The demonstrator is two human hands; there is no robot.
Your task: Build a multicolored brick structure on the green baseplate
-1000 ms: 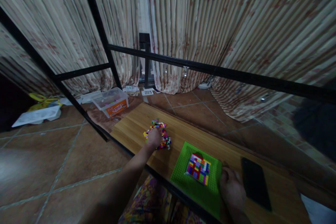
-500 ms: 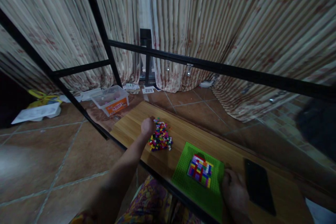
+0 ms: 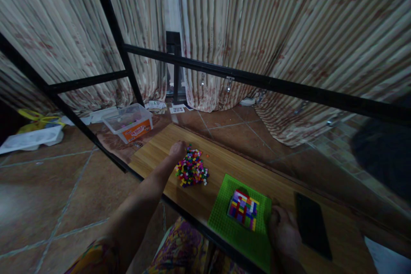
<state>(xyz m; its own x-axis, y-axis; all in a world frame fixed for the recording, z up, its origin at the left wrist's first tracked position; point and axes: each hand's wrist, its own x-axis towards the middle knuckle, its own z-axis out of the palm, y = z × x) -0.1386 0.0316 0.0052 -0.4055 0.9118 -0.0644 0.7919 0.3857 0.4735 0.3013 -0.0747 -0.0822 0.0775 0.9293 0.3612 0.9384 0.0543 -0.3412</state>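
Observation:
My left hand (image 3: 177,150) is closed at the upper left edge of a loose pile of small coloured building bricks (image 3: 192,168). Its fingertips are turned away, so what they hold cannot be made out. A green studded baseplate (image 3: 218,212) lies near the table's front edge. On it sits a flat, roughly square patch of coloured bricks (image 3: 244,209), fitted side by side. My right hand (image 3: 285,232) rests curled against the baseplate's right edge. Its fingers are bent inward, dim and blurred, and anything inside them is hidden.
A black flat slab, perhaps a phone or tablet (image 3: 313,224), lies right of my right hand on the wooden table (image 3: 221,154). Black metal bars (image 3: 205,67) cross behind and left. A clear plastic box with an orange label (image 3: 130,124) stands on the floor beyond the table's left end.
The view has shifted slightly, moving everything a little leftward in the picture. My left hand stays by the pile, and my right hand remains at the baseplate's edge.

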